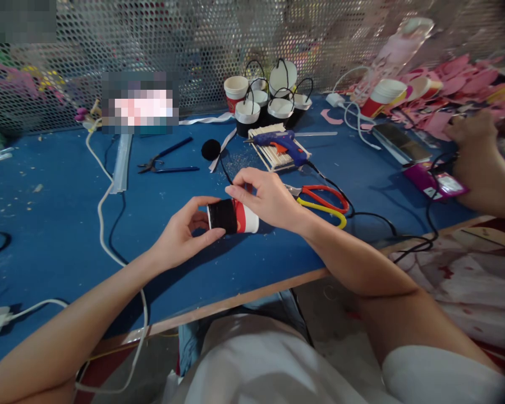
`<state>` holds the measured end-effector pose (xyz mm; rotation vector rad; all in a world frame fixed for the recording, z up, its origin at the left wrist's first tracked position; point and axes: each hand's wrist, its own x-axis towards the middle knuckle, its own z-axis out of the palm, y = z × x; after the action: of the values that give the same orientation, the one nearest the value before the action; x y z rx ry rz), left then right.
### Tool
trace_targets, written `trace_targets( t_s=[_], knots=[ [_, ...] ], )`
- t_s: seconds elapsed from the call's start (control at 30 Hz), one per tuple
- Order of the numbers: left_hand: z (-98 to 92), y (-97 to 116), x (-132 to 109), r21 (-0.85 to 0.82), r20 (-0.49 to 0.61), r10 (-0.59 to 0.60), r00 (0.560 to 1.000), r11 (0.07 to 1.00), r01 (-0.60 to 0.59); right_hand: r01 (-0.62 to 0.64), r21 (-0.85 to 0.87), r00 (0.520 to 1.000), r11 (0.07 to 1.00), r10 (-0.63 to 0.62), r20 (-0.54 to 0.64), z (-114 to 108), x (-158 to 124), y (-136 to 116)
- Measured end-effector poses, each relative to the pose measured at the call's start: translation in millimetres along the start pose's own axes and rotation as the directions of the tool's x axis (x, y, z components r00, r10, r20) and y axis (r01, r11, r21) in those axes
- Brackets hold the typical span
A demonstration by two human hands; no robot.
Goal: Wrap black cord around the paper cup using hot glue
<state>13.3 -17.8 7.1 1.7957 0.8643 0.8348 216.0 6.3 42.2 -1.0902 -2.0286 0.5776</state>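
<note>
A paper cup (232,216), partly wrapped in black with a red and white end, lies on its side just above the blue table (59,235). My left hand (180,234) grips its black end with thumb and fingers curled round it. My right hand (266,197) closes over the cup's top and red end, fingertips pressing on the black covering. A thin black strand (224,168) runs from the cup toward a black pompom (211,149).
A blue glue gun (283,143) rests on wooden sticks. Red and yellow scissors (323,202) lie right of my hands, pliers (164,161) to the left. Finished black cups with handles (269,101) stand at the back. Another person's hand (473,134) works at the right. Cables cross the table.
</note>
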Motion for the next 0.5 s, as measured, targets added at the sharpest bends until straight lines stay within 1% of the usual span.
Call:
trace_targets(
  t_s=[0.13, 0.33, 0.43, 0.5],
  knots=[
    [0.1, 2, -1, 0.035, -0.011, 0.084, 0.996, 0.996, -0.083, 0.061, 0.028, 0.998, 0.998, -0.06, -0.021, -4, 0, -3],
    [-0.5, -5, 0, 0.06, 0.006, 0.189, 0.982, 0.98, -0.189, 0.039, 0.008, 0.999, 0.999, -0.039, -0.004, -3, -1, -2],
    [-0.9, -9, 1, 0.069, 0.006, 0.198, 0.98, 0.978, -0.198, 0.04, -0.028, 0.999, 0.999, -0.04, -0.003, 0, -1, 1],
    [-0.8, -10, 1, 0.083, 0.005, 0.17, 0.985, 0.982, -0.17, 0.055, -0.046, 0.998, 0.997, -0.055, -0.004, 5, 0, 4]
  ],
)
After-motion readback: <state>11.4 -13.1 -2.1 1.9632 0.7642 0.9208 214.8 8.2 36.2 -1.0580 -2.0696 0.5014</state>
